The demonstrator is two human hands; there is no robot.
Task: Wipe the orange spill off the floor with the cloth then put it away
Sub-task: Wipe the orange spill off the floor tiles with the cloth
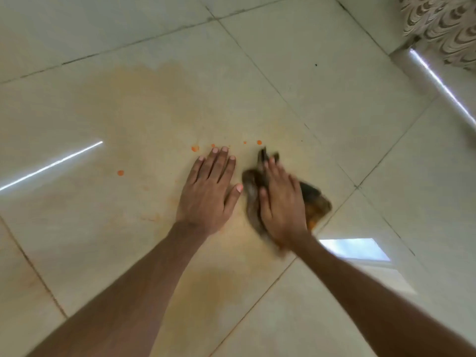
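Note:
A pale orange smear (144, 104) spreads over the beige floor tile, with a few bright orange drops (195, 148) near my fingertips and one at the left (120, 172). My left hand (208, 191) lies flat on the tile, fingers apart, holding nothing. Just to its right, my right hand (282, 202) presses down on a dark brown cloth (318, 202), which is stained orange at its right edge. The right hand and cloth are blurred. Most of the cloth is hidden under that hand.
Large glossy tiles with dark grout lines cover the floor (334, 86). A patterned curtain (443, 24) hangs at the top right above a bright strip of light. Window reflections shine on the tiles at left and lower right.

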